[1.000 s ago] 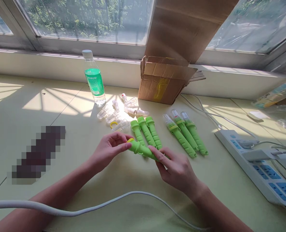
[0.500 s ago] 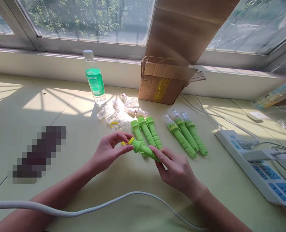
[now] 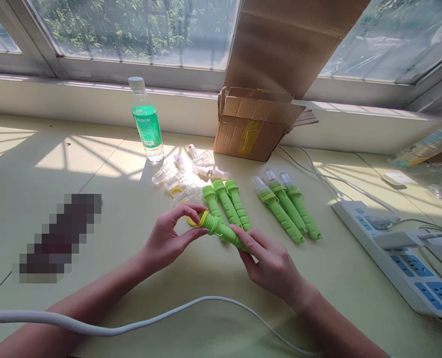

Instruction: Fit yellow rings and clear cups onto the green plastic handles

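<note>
Right hand (image 3: 271, 256) grips green tube (image 3: 224, 232); bottle label (image 3: 147, 127) illegible.

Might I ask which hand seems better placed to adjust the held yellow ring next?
Probably the left hand: it pinches the yellow ring, while the right hand holds the opposite end of the green handle.

We take this for a makeshift assembly bench: matching green handles (image 3: 228, 205) lie in rows and clear caps (image 3: 188, 193) in a cluster on a table (image 3: 109, 233). Along its far edge, beneath windows (image 3: 131, 30), stands a cardboard box (image 3: 243, 132); farther from that edge lies a power strip (image 3: 403, 266).
</note>
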`<state>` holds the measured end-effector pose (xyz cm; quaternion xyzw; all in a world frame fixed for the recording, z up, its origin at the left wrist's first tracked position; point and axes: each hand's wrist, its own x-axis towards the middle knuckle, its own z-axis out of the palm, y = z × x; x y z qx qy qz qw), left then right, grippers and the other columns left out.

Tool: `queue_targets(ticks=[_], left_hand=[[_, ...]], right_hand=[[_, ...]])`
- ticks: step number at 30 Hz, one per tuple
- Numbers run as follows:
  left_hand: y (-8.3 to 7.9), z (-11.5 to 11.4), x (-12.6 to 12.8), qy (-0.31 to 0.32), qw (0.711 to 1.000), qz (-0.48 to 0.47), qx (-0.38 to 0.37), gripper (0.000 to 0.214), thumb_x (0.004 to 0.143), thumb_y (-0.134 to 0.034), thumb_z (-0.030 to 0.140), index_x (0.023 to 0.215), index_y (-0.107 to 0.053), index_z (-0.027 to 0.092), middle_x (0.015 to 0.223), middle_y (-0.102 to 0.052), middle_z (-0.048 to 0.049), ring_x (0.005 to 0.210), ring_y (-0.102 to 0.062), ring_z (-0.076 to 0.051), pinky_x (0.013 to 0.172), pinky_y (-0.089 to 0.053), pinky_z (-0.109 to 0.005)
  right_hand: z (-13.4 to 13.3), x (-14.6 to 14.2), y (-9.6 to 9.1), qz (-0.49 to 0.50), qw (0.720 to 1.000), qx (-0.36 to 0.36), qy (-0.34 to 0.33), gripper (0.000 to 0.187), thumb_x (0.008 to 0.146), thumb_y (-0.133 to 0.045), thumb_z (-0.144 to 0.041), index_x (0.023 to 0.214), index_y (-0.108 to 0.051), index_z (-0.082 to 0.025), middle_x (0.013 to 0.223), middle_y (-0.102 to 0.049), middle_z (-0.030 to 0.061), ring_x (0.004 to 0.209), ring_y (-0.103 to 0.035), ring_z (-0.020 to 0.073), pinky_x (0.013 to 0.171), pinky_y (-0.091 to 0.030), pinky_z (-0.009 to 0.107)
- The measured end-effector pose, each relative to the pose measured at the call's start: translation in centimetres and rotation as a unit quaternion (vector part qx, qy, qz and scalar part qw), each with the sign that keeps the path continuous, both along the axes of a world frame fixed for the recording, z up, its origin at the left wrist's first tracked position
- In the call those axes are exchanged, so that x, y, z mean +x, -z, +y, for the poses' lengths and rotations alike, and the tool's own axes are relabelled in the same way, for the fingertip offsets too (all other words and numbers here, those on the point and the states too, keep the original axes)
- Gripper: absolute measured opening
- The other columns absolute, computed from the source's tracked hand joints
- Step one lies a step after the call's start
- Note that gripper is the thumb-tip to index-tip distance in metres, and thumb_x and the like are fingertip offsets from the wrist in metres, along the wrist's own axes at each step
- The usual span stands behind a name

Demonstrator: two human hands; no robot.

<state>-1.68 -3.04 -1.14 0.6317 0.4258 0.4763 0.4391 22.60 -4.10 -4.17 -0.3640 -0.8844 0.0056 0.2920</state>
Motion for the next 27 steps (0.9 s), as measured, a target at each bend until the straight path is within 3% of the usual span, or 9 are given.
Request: queue_targets(ticks=[8, 13, 20, 27], left_hand=[[0.02, -0.25, 0.11, -0.041, 0.99, 0.068, 0.115, 0.013, 0.078, -0.068, 0.019, 0.084, -0.056, 0.02, 0.107, -0.066, -0.0068, 0.102, -0.062, -0.019, 0.091, -0.048, -0.035], [0.16, -0.25, -0.08, -0.035, 0.98, 0.091, 0.172, 0.016, 0.078, -0.067, 0.016, 0.088, -0.056, 0.02, 0.106, -0.067, -0.0077, 0.101, -0.063, -0.02, 0.089, -0.05, -0.035], [0.15, -0.33, -0.15, -0.012, 0.974, 0.119, 0.193, 0.018, 0.079, -0.065, 0.012, 0.09, -0.054, 0.021, 0.11, -0.065, -0.0067, 0.102, -0.062, -0.018, 0.091, -0.05, -0.035], [-0.09, -0.04, -0.41, 0.006, 0.979, 0.125, 0.163, 0.019, 0.08, -0.065, 0.015, 0.093, -0.052, 0.021, 0.114, -0.064, -0.0073, 0.107, -0.06, -0.018, 0.095, -0.048, -0.035]], right_hand=[[-0.3, -0.45, -0.03, 0.042, 0.997, -0.058, -0.006, 0.048, 0.087, -0.05, -0.009, 0.134, -0.046, -0.016, 0.085, -0.065, 0.0089, 0.071, -0.062, 0.0169, 0.063, -0.053, 0.028], [-0.26, -0.46, -0.07, 0.048, 0.998, -0.045, 0.006, 0.05, 0.086, -0.05, -0.01, 0.135, -0.047, -0.019, 0.081, -0.065, 0.0069, 0.067, -0.063, 0.0158, 0.06, -0.054, 0.025], [0.13, 0.25, -0.16, 0.033, 0.999, -0.004, 0.001, 0.056, 0.086, -0.049, -0.008, 0.14, -0.042, -0.024, 0.077, -0.063, 0.0046, 0.064, -0.061, 0.0144, 0.059, -0.052, 0.024], [0.03, -0.12, -0.07, 0.087, 0.994, -0.07, -0.007, 0.05, 0.086, -0.052, -0.009, 0.135, -0.048, -0.021, 0.077, -0.061, 0.0049, 0.063, -0.057, 0.0152, 0.056, -0.049, 0.027]])
